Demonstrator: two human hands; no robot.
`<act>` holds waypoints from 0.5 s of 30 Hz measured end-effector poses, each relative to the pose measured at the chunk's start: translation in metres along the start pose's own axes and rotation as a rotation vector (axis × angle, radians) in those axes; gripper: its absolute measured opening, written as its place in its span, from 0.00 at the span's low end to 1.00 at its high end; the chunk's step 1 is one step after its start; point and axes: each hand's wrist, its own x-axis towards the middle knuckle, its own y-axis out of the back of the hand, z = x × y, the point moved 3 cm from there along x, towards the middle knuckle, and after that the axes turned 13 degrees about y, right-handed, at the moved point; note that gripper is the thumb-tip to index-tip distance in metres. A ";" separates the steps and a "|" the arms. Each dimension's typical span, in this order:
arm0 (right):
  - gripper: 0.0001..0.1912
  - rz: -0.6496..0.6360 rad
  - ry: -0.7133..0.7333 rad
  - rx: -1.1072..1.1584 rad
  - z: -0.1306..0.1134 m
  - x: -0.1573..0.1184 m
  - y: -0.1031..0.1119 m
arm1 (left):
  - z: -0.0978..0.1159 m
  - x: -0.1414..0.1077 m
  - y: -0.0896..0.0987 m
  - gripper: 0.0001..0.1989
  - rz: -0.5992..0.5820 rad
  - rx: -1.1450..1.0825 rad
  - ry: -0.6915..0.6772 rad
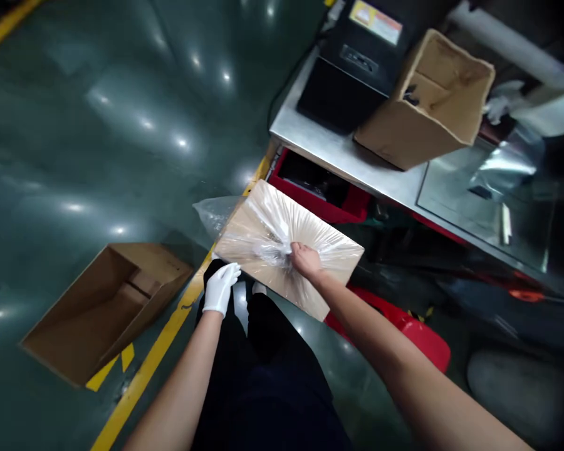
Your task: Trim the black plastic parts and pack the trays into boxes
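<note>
A flat cardboard box (336,247) wrapped in clear plastic is in front of my legs. My right hand (305,260), bare, is closed on the gathered plastic wrap (275,247) at the middle of its top, where creases fan out to the edges. My left hand (222,287) wears a white glove and is beside the box's near left edge, fingers stretched toward it. Whether its fingertips touch the box I cannot tell. A loose flap of plastic (214,213) sticks out past the box's left side.
A tall open carton (169,266) stands on the green floor at left, near a yellow line (148,373). At right is a metal bench (338,147) bearing a black machine (352,81) and an open brown carton (395,134). Red bins (357,210) sit below.
</note>
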 end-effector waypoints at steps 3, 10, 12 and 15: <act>0.13 0.007 0.058 -0.072 0.006 -0.005 0.023 | -0.048 -0.060 0.065 0.26 0.168 -0.179 0.041; 0.12 -0.008 0.269 -0.273 -0.002 -0.039 0.069 | -0.191 -0.124 0.130 0.25 0.382 -0.509 0.190; 0.13 0.033 0.299 -0.314 -0.008 -0.048 0.080 | -0.220 -0.125 0.133 0.26 0.379 -0.571 0.218; 0.11 0.158 0.379 -0.301 -0.025 -0.063 0.107 | -0.248 -0.122 0.136 0.26 0.362 -0.629 0.239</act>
